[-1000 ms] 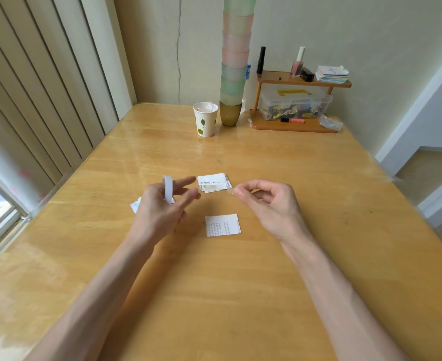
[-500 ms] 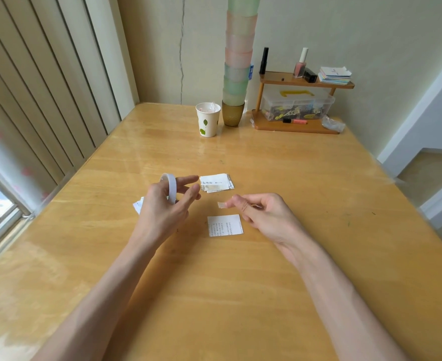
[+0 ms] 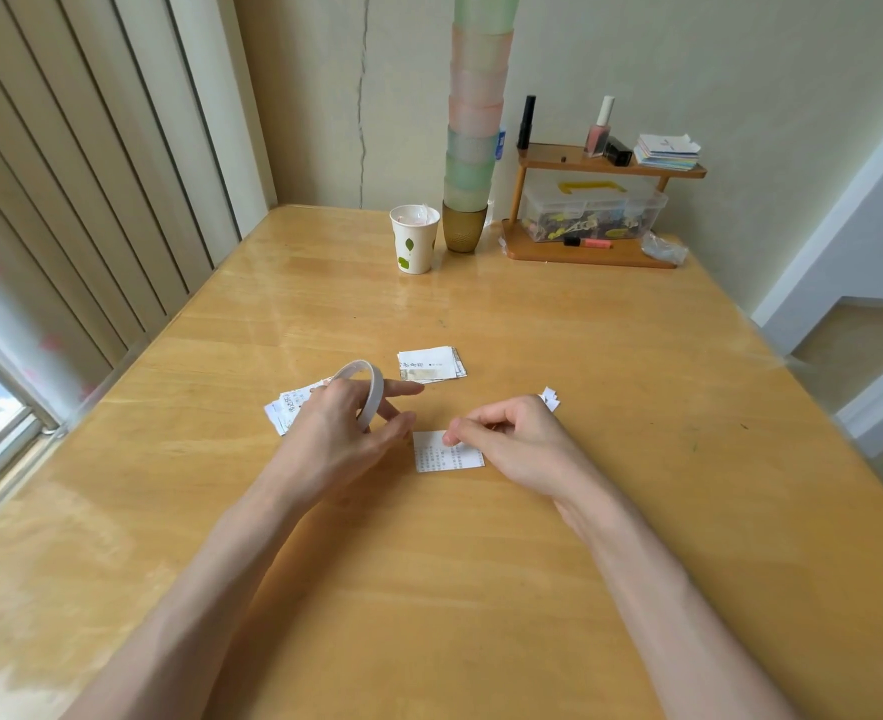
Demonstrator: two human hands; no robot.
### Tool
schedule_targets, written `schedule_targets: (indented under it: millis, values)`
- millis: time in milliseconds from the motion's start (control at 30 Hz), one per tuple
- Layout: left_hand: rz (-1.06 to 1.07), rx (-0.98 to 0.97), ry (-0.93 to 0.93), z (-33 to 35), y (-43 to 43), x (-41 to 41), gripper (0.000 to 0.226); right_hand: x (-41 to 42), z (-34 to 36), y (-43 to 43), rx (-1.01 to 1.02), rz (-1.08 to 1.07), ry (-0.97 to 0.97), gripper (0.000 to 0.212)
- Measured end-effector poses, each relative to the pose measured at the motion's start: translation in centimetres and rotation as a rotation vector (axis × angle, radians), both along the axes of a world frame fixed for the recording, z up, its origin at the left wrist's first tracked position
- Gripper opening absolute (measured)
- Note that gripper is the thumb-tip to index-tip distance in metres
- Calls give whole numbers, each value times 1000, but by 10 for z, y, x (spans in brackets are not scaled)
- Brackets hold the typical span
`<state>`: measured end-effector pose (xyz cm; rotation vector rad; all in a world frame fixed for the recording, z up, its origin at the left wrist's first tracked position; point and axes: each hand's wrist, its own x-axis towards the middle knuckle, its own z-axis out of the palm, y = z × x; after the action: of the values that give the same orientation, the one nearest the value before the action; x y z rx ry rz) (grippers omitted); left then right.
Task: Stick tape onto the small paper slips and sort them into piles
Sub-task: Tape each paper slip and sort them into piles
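At a wooden table (image 3: 481, 589) by a window, a person's left hand (image 3: 335, 433) grips a white tape roll (image 3: 364, 392), thumb and fingers closed around the ring while the forefinger points outward. The right hand (image 3: 512, 439) has its fingers curled, their tips down on the upper edge of a single slip (image 3: 434, 457) lying flat between the two hands; whether they pinch anything cannot be told. One pile of slips (image 3: 431, 364) sits just beyond the hands, a second pile (image 3: 286, 407) lies partly hidden behind the left hand, and a few torn scraps (image 3: 551, 397) show past the right knuckles. At the far edge, a paper cup (image 3: 414, 241) holds crumpled scraps beside a tall stack of plastic cups (image 3: 473, 122). A clear lidded box (image 3: 592, 215) full of small mixed items rests under a small wooden shelf (image 3: 610, 166).
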<state>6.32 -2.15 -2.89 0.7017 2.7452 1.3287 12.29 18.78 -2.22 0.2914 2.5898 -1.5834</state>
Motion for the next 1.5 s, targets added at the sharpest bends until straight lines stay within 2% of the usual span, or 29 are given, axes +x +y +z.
schedule_targets:
  millis: [67,167,333,467,667,900,1133,1233,1500]
  values:
    - [-21,-5,16,-2,-1,0,19,0,0,0,-3,5,1,20]
    - [-29,-9,56,-2,0,1,25,0,-2,-1,3,3,12,19]
    - [-48,-21,67,-6,-1,-2,15,-1,-4,-3,40,-12,9,20]
    - [-92,-38,64,-6,1,-2,30,3,2,-3,114,-20,9,22]
    - [-119,-80,19,-6,1,-2,38,5,7,-4,163,-39,23,21]
    - [-93,-77,14,-7,2,0,26,6,9,-6,191,-57,7,22]
    - [-1,-62,57,-14,12,2,30,7,10,-7,198,-70,-8,22]
    - [55,-53,46,-17,15,3,21,7,10,-8,204,-68,-3,23]
    - [73,-58,-13,-17,17,3,32,6,13,-7,151,-69,-58,20]
